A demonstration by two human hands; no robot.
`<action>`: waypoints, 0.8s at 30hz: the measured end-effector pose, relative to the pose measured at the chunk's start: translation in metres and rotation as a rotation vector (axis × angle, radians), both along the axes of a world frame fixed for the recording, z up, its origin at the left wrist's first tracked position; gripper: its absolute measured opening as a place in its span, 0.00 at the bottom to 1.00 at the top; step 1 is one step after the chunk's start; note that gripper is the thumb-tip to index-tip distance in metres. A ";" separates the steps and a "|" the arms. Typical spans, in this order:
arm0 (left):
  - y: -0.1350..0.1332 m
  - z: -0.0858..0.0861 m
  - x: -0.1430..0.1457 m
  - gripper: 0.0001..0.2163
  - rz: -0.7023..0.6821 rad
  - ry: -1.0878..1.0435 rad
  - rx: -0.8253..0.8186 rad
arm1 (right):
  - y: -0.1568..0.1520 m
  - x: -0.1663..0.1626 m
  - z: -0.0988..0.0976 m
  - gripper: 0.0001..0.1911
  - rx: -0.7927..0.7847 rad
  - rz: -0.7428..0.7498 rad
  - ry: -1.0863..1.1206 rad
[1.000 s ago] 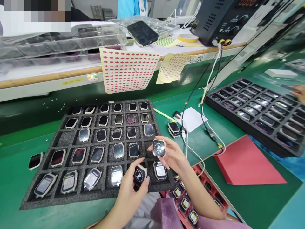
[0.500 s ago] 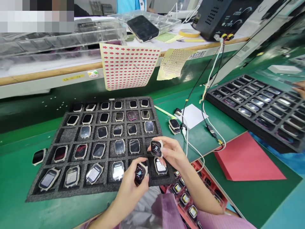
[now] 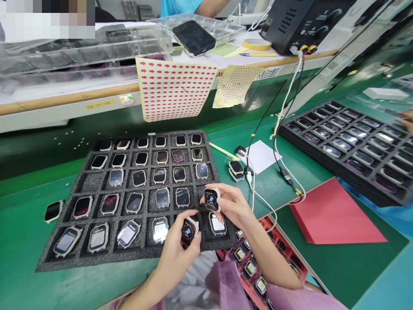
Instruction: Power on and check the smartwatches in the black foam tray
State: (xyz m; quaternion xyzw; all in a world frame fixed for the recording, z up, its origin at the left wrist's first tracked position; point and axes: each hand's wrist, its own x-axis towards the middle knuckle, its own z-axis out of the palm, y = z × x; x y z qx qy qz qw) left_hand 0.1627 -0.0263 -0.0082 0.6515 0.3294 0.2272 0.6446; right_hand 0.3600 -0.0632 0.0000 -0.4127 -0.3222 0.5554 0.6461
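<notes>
My left hand (image 3: pixel 180 245) is closed around a smartwatch body (image 3: pixel 189 230) without a strap, its dark screen lit with a small graphic. Between thumb and fingers, my right hand (image 3: pixel 232 204) grips a second smartwatch (image 3: pixel 211 199) with a similar lit screen. Both are held above the front right part of a dark foam tray (image 3: pixel 146 254). Many strapless watches lie in the tray's pockets; in the front row several show bright white screens, such as the watch (image 3: pixel 217 224) just under my right hand. One watch (image 3: pixel 53 211) lies on the green bench left of the tray.
Two stacked watches (image 3: pixel 236 170) sit by white and black cables (image 3: pixel 253 189). A second foam tray (image 3: pixel 355 142) stands on the right, behind a red board (image 3: pixel 338 213). Below the bench edge is a red tray (image 3: pixel 248 269) of watches. A phone (image 3: pixel 193 38) rests on the shelf.
My left hand has raised and tilted its watch slightly; the right has barely moved. At the back, a co-worker's arm has come further into view.
</notes>
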 end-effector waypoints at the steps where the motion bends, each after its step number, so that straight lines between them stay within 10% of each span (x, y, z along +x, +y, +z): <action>1: 0.000 0.000 0.000 0.17 -0.006 0.014 0.003 | 0.000 0.000 0.000 0.18 0.000 0.004 -0.002; 24: 0.000 0.001 0.002 0.15 -0.022 0.006 -0.020 | 0.000 -0.001 0.000 0.17 -0.007 -0.021 -0.016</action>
